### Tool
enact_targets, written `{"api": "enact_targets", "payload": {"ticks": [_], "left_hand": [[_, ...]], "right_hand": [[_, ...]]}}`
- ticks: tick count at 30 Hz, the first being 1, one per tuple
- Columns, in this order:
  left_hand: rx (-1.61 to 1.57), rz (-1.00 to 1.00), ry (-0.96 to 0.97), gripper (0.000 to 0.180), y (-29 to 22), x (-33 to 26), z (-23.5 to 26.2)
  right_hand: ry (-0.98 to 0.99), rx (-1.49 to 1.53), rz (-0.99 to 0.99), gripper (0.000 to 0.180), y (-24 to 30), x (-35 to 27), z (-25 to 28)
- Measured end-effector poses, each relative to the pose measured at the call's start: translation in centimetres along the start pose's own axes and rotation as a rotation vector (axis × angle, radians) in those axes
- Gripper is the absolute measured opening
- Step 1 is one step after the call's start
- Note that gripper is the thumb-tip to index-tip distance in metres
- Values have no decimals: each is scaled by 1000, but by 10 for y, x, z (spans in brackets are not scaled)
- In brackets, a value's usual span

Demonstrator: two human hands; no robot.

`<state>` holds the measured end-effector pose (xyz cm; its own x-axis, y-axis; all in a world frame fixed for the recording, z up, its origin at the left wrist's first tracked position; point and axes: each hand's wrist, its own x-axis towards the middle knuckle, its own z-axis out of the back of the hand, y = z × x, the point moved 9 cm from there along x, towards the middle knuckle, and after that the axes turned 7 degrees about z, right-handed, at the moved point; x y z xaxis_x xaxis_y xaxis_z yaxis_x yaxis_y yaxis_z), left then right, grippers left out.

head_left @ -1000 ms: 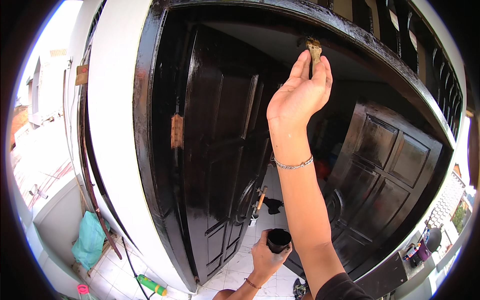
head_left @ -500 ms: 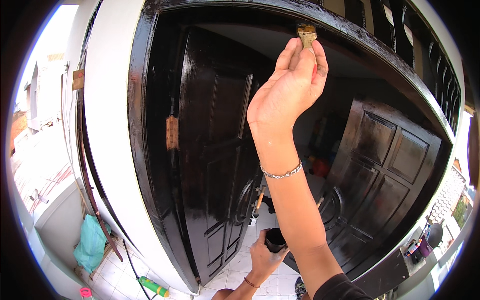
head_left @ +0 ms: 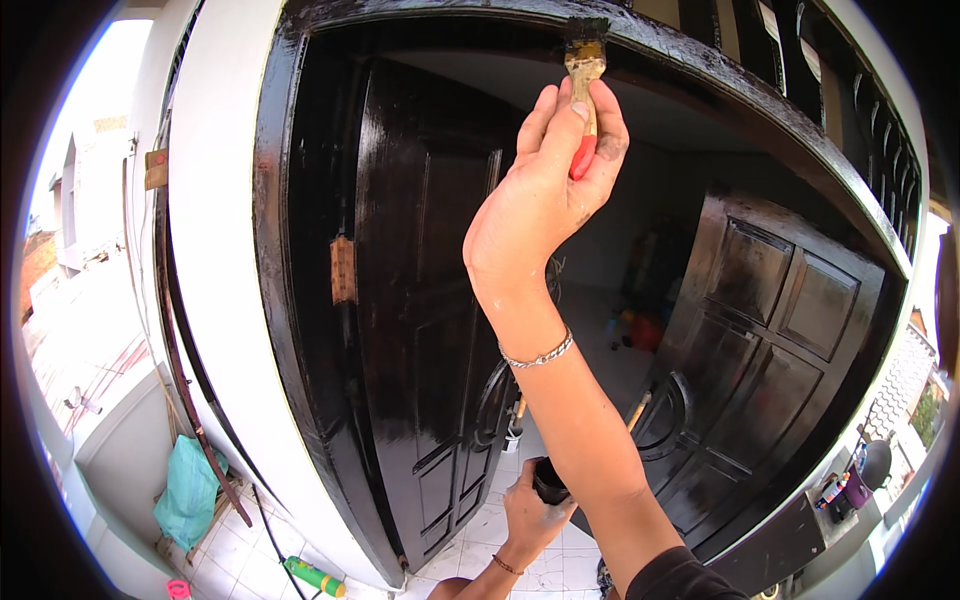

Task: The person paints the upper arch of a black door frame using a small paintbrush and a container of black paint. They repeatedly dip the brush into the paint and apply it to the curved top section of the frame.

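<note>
Raised at arm's length, my right hand (head_left: pixel 545 195) is closed around the handle of a paintbrush (head_left: pixel 585 66) with a red-ended handle. The brush's dark bristles are up against the top beam of the black door frame (head_left: pixel 480 10). Low in front of me, my left hand (head_left: pixel 532 520) is wrapped around a small black cup (head_left: pixel 549 484), partly hidden by my right forearm. What the cup holds is too dark to make out. Left of my right arm stands a glossy black door leaf (head_left: pixel 430 230).
A second, patchily dark door leaf (head_left: pixel 745 320) stands open at the right. Below left lie a teal bag (head_left: pixel 190 490) and a green bottle (head_left: pixel 315 576) on the tiles. A white wall (head_left: pixel 215 200) borders the frame. A dark bench (head_left: pixel 770 560) carries items at the lower right.
My right hand has moved slightly left with the paintbrush, and more of its bristles and red handle now show. My left hand still holds the cup in nearly the same place.
</note>
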<state>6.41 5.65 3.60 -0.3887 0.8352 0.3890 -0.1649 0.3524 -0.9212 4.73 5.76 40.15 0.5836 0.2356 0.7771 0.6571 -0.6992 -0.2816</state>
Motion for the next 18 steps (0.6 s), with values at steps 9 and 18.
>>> {"api": "enact_targets", "payload": {"ticks": [9,18], "left_hand": [[26,-2,-7,56,0,0,-2],[33,10,14,58,1,3,-1]], "right_hand": [[-87,112,-72,26,-7,15,-7],[-152,107,-70,25,-2,23,4]]}}
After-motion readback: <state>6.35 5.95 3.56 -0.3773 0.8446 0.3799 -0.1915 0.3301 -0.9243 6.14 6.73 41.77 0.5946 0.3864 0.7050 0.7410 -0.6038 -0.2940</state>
